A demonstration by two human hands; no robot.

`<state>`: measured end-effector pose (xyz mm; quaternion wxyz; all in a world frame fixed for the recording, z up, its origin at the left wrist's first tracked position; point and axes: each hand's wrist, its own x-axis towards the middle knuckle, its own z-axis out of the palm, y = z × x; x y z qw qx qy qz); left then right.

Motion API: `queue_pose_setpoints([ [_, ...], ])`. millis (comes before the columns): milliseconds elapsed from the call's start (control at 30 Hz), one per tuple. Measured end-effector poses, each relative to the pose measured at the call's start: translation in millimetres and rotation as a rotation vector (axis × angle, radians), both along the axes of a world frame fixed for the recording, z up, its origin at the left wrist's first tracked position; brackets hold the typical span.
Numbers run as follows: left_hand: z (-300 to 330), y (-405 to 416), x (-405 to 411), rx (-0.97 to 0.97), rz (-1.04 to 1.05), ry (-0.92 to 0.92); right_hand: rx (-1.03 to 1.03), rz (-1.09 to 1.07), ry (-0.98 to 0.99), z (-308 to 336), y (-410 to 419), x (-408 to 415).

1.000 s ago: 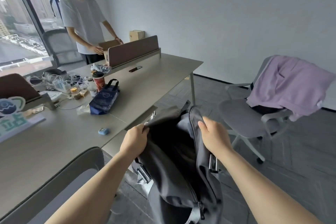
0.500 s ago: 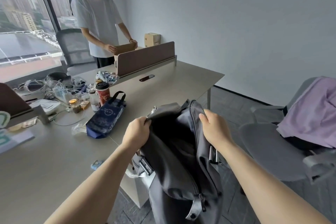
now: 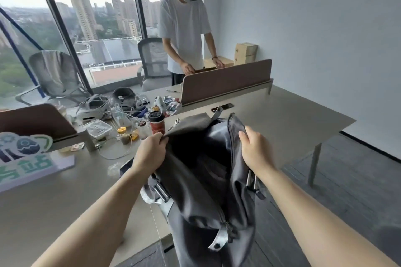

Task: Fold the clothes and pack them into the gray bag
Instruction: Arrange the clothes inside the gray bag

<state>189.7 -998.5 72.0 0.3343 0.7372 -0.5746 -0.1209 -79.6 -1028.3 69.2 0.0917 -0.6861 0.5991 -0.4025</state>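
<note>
The gray bag [image 3: 206, 182] hangs in front of me over the near edge of the table, its zipped mouth pulled wide and its inside dark. My left hand [image 3: 150, 151] grips the left rim of the opening. On the right rim, my right hand [image 3: 256, 150] holds the fabric by the zipper edge. No clothes show in this view.
The beige table [image 3: 282, 119] carries a red cup [image 3: 156, 123], jars, cables, headsets and a brown divider [image 3: 225, 81]. Another person [image 3: 186, 26] stands behind it handling a cardboard box. Office chairs [image 3: 152, 60] stand by the windows. Dark floor lies to the right.
My view has swung left, so the chair with the purple garment has left the frame. Both hands keep hold of the bag, which has moved over the table edge.
</note>
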Motion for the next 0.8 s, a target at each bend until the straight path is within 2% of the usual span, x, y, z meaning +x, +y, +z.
queue_pose_setpoints([
  [167, -1, -35, 25, -0.029, 0.207, 0.029, -0.052, 0.111, -0.057, 3, -85, 7],
  [333, -29, -67, 59, -0.012, 0.318, -0.005, 0.007, 0.17, -0.089, -28, -152, 13],
  [400, -51, -75, 70, 0.037, 0.338, -0.019, 0.099, 0.183, -0.092, -58, -171, 15],
  [500, -94, -83, 82, 0.16, 0.329, -0.034, 0.362, 0.175, -0.062, -109, -196, 19],
  [600, -137, -82, 87, 0.299, 0.317, -0.042, 0.574, 0.129, 0.047, -148, -207, 14],
  [700, -165, -78, 87, 0.451, 0.287, -0.096, 0.685, 0.041, 0.163, -167, -203, 6],
  [800, -170, -79, 83, 0.499, 0.265, -0.155, 0.734, -0.011, 0.179, -178, -203, 0],
])
